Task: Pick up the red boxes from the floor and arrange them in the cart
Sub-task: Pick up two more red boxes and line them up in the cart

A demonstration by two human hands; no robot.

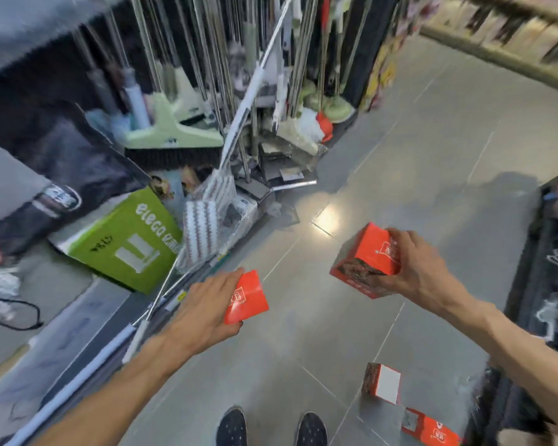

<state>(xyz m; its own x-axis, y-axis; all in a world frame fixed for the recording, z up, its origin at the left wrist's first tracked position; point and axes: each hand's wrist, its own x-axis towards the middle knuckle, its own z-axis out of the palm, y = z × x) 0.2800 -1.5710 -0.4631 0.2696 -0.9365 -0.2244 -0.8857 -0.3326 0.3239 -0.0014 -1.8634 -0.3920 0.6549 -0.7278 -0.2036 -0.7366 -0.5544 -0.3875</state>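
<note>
- Left hand (203, 312): grip clamped on a red box (247, 297).
- Right hand (416, 265): grip clamped on another red box (364, 259).
- Two more boxes (382, 383) lie on the floor (400, 175).

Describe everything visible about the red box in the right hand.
The red box is a small cube-like carton, seemingly printed cardboard. Its top face is plain red-orange with a small white logo; the side facing the camera carries a dark, busy picture above a red strip with white lettering, too blurred to read. It is held tilted, one corner pointing away, in the air above the grey tiled floor. The right hand grips it from the right, fingers curled over the top and thumb against the near side. Nothing else touches it.
</note>
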